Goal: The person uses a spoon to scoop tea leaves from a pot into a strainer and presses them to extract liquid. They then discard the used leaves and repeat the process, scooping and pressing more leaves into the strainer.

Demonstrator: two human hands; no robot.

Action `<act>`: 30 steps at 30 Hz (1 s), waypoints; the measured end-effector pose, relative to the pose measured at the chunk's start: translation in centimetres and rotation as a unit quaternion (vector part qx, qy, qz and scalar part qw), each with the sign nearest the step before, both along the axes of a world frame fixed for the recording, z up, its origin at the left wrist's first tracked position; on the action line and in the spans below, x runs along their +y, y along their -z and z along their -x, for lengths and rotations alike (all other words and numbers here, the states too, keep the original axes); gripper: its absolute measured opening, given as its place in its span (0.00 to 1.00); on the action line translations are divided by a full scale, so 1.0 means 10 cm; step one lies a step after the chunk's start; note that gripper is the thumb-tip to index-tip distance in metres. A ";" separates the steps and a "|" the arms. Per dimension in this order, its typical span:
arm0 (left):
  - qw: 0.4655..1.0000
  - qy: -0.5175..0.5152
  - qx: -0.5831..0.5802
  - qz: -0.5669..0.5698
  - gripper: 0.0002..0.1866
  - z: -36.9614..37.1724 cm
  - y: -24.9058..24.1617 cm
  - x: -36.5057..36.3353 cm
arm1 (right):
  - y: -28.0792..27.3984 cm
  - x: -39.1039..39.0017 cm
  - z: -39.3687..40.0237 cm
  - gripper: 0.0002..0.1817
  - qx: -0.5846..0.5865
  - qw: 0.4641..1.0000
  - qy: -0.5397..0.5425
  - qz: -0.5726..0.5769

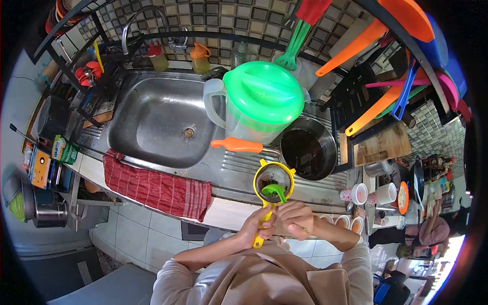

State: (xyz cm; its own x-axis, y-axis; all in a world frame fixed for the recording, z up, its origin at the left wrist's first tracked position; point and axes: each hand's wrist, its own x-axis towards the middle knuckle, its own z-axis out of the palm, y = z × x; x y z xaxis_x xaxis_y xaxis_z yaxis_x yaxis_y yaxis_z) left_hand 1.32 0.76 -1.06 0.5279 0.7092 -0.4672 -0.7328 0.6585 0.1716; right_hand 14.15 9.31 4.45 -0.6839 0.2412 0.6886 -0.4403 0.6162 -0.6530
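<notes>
At lower centre, the left hand [253, 226] clasped the yellow strainer [266, 216], handle slanting up-frame; beside it, the right hand [296, 218] gripped the green spoon [275, 189] dipping inside.

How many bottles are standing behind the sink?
3: a red-topped bottle at left, an orange-topped bottle to its right, and a clear bottle furthest right. The green-lidded pitcher may hide others.
</notes>
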 end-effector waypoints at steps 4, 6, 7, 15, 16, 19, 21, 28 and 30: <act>1.000 0.000 -0.017 0.008 0.15 -0.01 0.04 0.00 | -0.02 0.07 0.06 0.18 -0.040 0.999 0.003 0.023; 1.000 -0.003 -0.017 -0.005 0.15 -0.01 0.03 0.00 | -0.07 0.08 0.01 0.18 -0.026 0.999 0.003 0.033; 1.000 -0.007 -0.016 -0.018 0.14 0.00 0.02 0.00 | -0.10 0.08 0.00 0.17 -0.011 0.999 0.002 0.044; 1.000 0.003 -0.030 -0.008 0.14 0.01 0.03 -0.01 | 0.08 0.12 0.00 0.08 -0.007 0.999 0.001 0.038; 0.999 0.004 -0.036 -0.018 0.14 0.01 0.02 0.00 | 0.07 0.11 -0.04 0.08 -0.001 0.998 0.019 0.059; 1.000 0.003 -0.025 -0.014 0.14 0.01 0.02 -0.01 | 0.02 0.05 -0.06 0.09 -0.002 0.997 -0.042 0.062; 1.000 0.005 -0.018 -0.002 0.14 0.02 0.00 -0.02 | -0.05 0.00 0.05 0.10 -0.007 0.997 -0.034 0.065; 0.999 0.010 -0.019 -0.025 0.14 0.02 0.03 -0.01 | -0.07 0.13 0.03 0.10 0.024 0.999 0.023 0.019; 1.000 0.011 -0.015 -0.013 0.14 0.03 0.02 -0.01 | 0.04 0.16 0.02 0.10 -0.017 0.999 0.025 0.023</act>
